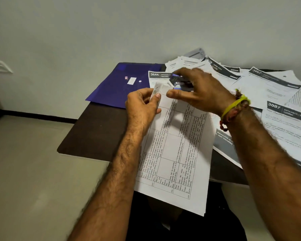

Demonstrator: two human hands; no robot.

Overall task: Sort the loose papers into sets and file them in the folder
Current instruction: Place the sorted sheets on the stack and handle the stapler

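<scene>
A set of white sheets printed with a table (177, 153) hangs over the front edge of the dark table (97, 134). My left hand (142, 106) pinches the set's top left corner, which is folded up. My right hand (196, 91) grips a small dark stapler (181, 81) just above that corner. The blue folder (118, 84) lies shut at the table's back left, with a white label and a snap button on its flap.
Loose printed sheets with dark numbered headers (260, 91) lie spread and overlapping across the right half of the table, up to the wall. One sheet numbered 3644 (156, 77) lies beside the folder. A wall socket (0, 66) is at the far left.
</scene>
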